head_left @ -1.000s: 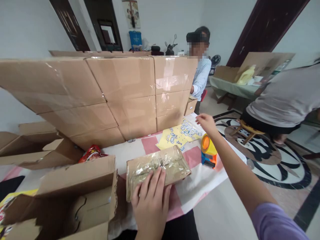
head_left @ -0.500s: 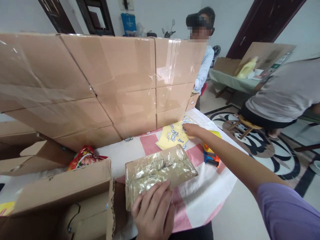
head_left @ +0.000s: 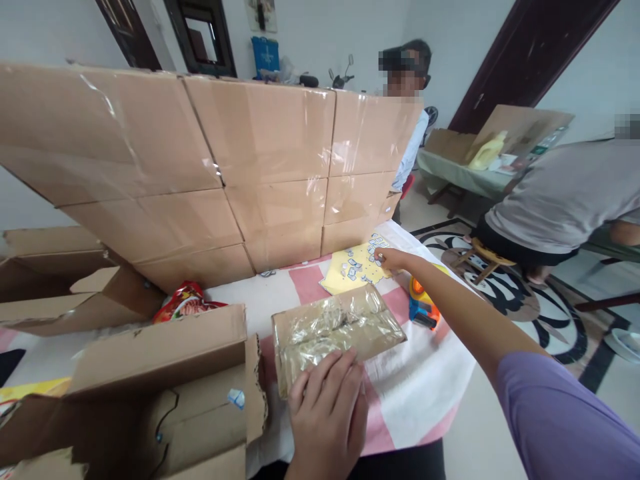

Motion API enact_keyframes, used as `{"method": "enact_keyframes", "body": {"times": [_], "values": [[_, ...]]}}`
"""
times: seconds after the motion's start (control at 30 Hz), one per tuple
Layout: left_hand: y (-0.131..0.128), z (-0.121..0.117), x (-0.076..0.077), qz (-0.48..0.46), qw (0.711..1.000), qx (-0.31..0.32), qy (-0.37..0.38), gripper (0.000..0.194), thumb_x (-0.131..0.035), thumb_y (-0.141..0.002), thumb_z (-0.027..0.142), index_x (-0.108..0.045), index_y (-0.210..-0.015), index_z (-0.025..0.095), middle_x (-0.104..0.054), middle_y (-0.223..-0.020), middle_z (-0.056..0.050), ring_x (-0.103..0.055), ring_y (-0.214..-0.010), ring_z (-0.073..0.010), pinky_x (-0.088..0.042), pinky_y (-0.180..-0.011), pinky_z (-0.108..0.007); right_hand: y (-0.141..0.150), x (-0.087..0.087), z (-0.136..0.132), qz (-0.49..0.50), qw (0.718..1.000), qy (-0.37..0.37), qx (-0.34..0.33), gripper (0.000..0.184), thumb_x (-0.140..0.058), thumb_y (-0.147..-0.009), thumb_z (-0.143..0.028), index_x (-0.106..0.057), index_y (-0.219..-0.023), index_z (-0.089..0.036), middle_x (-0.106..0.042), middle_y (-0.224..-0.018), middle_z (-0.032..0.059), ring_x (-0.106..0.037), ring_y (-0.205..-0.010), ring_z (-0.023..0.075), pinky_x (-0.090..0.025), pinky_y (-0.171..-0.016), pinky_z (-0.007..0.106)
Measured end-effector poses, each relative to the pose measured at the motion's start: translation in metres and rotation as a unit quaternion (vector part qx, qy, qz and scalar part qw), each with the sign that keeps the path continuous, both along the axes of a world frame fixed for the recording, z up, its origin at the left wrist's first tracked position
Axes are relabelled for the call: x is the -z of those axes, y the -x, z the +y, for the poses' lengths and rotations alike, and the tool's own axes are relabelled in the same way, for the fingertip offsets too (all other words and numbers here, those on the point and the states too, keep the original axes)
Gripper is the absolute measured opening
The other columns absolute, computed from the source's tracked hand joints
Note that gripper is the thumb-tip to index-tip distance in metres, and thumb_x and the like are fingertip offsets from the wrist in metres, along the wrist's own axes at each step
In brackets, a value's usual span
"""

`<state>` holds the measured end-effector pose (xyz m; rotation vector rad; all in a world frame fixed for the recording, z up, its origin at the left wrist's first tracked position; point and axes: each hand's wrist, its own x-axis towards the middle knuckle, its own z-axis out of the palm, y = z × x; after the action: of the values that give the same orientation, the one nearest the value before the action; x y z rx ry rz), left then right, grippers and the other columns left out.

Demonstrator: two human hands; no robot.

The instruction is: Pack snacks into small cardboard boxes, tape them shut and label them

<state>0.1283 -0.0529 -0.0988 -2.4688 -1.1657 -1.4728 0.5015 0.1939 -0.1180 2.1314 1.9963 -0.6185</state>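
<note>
My left hand [head_left: 330, 400] lies with its fingers stretched over the near edge of a flat cardboard package [head_left: 345, 323] wrapped in shiny clear tape. Farther off, my right hand [head_left: 393, 259] rests on a yellow sheet printed with blue and white figures [head_left: 347, 270]. Its fingers are curled together, and whatever they may hold is too small to make out. Beside my right forearm sits an orange, blue and yellow plastic object [head_left: 424, 305], partly covered by the arm.
A wall of taped cardboard boxes [head_left: 280, 147] stands along the table's back. Left are an open carton [head_left: 165, 333], another open carton [head_left: 45, 307] and a red packet [head_left: 187, 303]. A pink-and-white cloth [head_left: 400, 413] covers the table. One person [head_left: 413, 143] is behind the boxes; another [head_left: 565, 207] sits at right.
The view has shifted, so the table things appear farther right and more of the near open carton's inside shows. My left hand stays on the package and my right on the yellow sheet.
</note>
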Motion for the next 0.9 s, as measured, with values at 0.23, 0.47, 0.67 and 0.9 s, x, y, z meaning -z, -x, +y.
{"method": "enact_keyframes", "body": {"times": [0.23,0.47,0.67,0.9], "values": [[-0.011,-0.005,0.001,-0.104,0.994,-0.010,0.031,0.020,-0.057,-0.099,0.025,-0.075,-0.108,0.027,-0.080,-0.114,0.001,-0.069,-0.109,-0.0177,-0.032,-0.103,-0.034,-0.004,0.011,0.010,-0.022,0.998,-0.041,-0.031,0.024,-0.064,-0.100,-0.039,-0.066,-0.105,-0.015,-0.067,-0.098,0.0030,-0.064,-0.083,0.0154,-0.056,-0.076,0.033],[-0.010,-0.002,0.001,-0.102,0.994,-0.010,0.029,0.020,-0.057,-0.099,0.024,-0.075,-0.108,0.027,-0.080,-0.115,0.002,-0.069,-0.108,-0.0183,-0.031,-0.101,-0.036,0.002,0.001,0.005,-0.006,0.994,-0.099,-0.054,0.021,-0.067,-0.094,-0.037,-0.065,-0.092,-0.016,-0.065,-0.095,0.0040,-0.059,-0.085,0.0174,-0.050,-0.080,0.035],[-0.010,0.000,0.000,-0.093,0.995,-0.014,0.030,0.020,-0.057,-0.099,0.025,-0.075,-0.108,0.027,-0.080,-0.115,0.002,-0.069,-0.109,-0.0194,-0.031,-0.100,-0.037,0.024,-0.018,-0.005,0.040,0.989,-0.136,-0.030,0.009,-0.071,-0.087,-0.024,-0.070,-0.093,-0.018,-0.070,-0.100,0.0074,-0.061,-0.091,0.0199,-0.050,-0.086,0.036],[-0.010,-0.004,0.001,-0.093,0.995,-0.024,0.042,0.020,-0.056,-0.100,0.026,-0.075,-0.107,0.028,-0.080,-0.114,0.003,-0.068,-0.109,-0.0196,-0.030,-0.100,-0.038,0.022,-0.071,-0.055,0.001,0.956,-0.234,0.178,0.050,-0.076,-0.086,-0.037,-0.061,-0.128,-0.013,-0.056,-0.141,0.0228,-0.050,-0.131,0.0372,-0.040,-0.106,0.051]]}}
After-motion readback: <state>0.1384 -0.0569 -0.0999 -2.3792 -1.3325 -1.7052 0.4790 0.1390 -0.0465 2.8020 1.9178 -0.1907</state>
